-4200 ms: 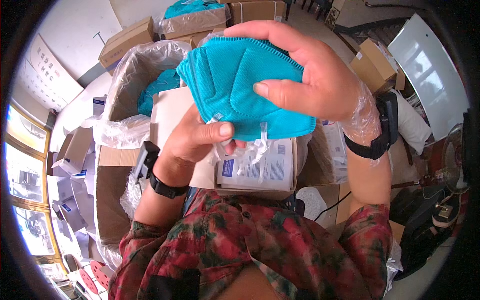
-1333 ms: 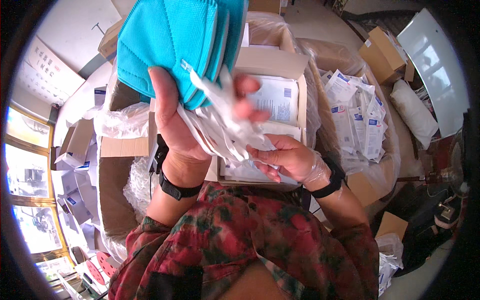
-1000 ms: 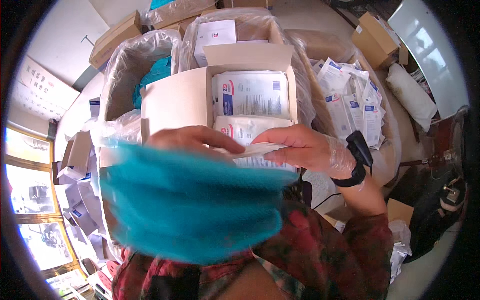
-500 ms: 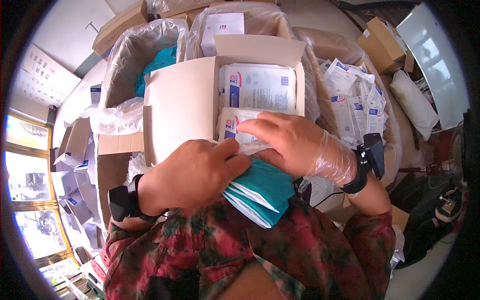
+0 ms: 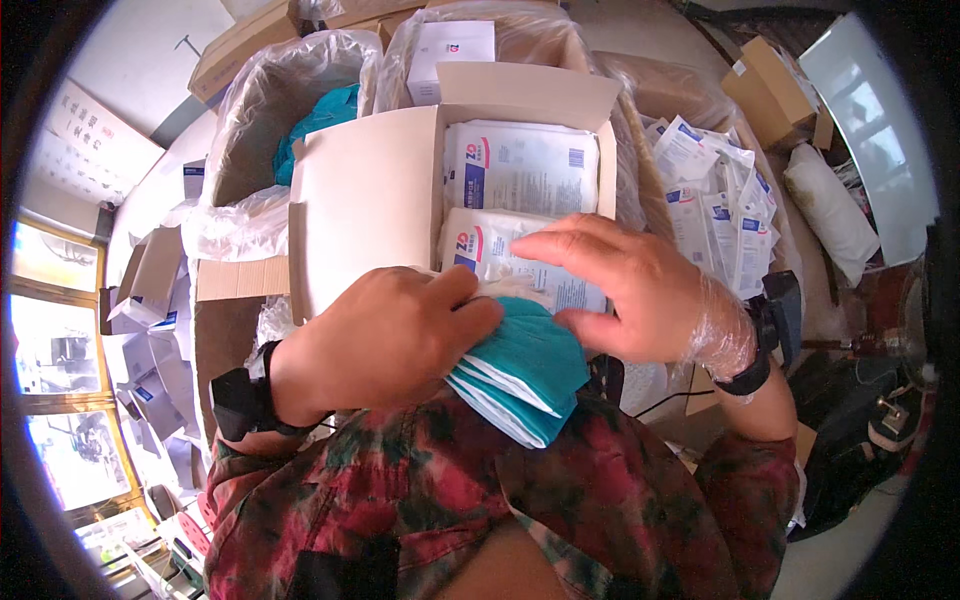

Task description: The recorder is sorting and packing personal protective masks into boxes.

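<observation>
Left hand [image 5: 385, 345] grip clasping teal masks [image 5: 535, 345]; right hand [image 5: 645, 290] grip loose, partly hiding white packet [image 5: 490, 232] in carton [image 5: 365, 205].

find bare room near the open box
Bare: the left flap of the box, bordered by white packets and the left hand; the floor between the right bin and brown carton, upper right. Crowded: that bin, heaped with loose packets, and the box.

The open box [image 5: 365, 220] looks like smooth, matt card; the packets [image 5: 540, 165] inside it look slightly glossy. Just below it, the teal masks [image 5: 530, 345] resemble matt cloth; left of it, the liner [image 5: 235, 235] is crinkled, shiny plastic.
</observation>
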`<state>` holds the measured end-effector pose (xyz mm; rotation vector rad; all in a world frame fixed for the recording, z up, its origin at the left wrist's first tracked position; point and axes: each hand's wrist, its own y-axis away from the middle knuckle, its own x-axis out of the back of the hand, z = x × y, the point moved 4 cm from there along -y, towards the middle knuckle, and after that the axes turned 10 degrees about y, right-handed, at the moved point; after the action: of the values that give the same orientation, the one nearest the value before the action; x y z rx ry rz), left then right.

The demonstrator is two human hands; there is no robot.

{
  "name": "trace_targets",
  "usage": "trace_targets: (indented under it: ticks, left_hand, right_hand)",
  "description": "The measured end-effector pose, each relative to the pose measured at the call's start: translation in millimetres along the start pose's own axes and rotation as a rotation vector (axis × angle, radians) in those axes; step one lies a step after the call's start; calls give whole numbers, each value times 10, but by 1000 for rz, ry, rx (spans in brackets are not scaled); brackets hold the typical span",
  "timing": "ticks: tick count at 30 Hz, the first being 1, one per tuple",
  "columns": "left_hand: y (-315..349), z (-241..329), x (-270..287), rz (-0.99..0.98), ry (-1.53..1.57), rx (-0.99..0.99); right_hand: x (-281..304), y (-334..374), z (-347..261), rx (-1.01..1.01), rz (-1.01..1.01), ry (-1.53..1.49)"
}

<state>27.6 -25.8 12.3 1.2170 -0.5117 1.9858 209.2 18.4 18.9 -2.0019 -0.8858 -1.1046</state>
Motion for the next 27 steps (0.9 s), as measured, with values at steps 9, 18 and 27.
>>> trace_targets:
  ticks: [9, 18, 27]
  left_hand:
    - [-86, 102, -67, -57, -28, -50]
    - [60, 77, -5, -16, 64, -64]
    - [23, 100, 1, -51, 100, -117]
  right_hand:
    - [-280, -135, -164, 127, -58, 345]
    - [-175, -7, -175, 156, -94, 297]
    - [-177, -86, -237, 150, -120, 295]
